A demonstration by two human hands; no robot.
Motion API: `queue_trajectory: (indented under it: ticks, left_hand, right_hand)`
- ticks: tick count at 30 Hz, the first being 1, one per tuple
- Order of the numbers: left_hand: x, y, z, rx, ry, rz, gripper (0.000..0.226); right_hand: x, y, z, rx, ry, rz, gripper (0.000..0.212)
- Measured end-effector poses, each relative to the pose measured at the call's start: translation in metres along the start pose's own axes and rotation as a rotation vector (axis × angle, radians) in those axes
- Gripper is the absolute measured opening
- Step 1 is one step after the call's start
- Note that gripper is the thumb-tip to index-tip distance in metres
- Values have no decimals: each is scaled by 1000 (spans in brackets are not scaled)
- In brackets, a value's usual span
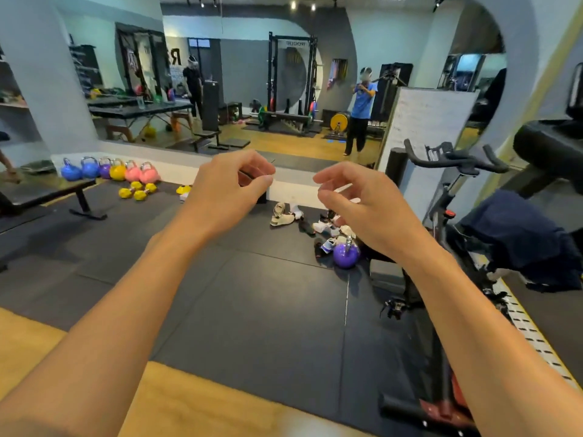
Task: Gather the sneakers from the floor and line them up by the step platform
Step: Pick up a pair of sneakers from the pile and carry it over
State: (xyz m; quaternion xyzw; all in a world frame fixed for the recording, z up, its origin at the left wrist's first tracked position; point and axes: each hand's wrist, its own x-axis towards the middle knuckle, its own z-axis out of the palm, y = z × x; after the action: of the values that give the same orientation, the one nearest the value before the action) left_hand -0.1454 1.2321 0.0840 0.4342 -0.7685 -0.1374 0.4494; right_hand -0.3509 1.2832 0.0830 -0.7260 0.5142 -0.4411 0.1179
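Head view of a gym floor at the outset of the gathering step. Left hand (227, 190) and right hand (356, 203) are raised side by side at mid-frame, apart from one another, fingers loosely curled with thumb near forefinger; neither has hold of anything. The sneakers (325, 228) lie scattered on the black floor mat (252, 294) beyond the hands, at about 1 o'clock from the wearer. A pale pair (281, 217) sits at the 10 o'clock edge of the scatter, and the rest are partly hidden behind the right hand. A purple kettlebell (346, 254) stands at the 6 o'clock edge of the scatter, touching or just beside the nearest shoes; an exercise bike (454, 171) rises at 3 o'clock of them. A dark low block (386, 272) at the bike's foot may be the step platform, though this cannot be told for certain. None of the shoes appears lined up, so the task is judged barely begun. To do the step well: approach and crouch before reaching, since the shoes are well out of arm's reach; take one shoe per hand by heel collar or tongue; begin with the pale pair, which lies free of clutter; lift those by the kettlebell clear of its handle instead of dragging them; match pairs while collecting, so that the row can be set toes one way
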Motion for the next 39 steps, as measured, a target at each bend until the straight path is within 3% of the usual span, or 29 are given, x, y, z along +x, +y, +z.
queue_trajectory:
  ticks: [8, 26, 39]
  left_hand:
    - [150, -106, 50, -71, -33, 28, 14]
    - [506, -383, 163, 22, -81, -12, 15]
    - [772, -568, 261, -52, -200, 2, 15]
  right_hand:
    - [147, 96, 43, -69, 51, 85, 17]
    - [533, 339, 193, -10, -11, 70, 19]
    - [793, 493, 277, -71, 12, 226, 18]
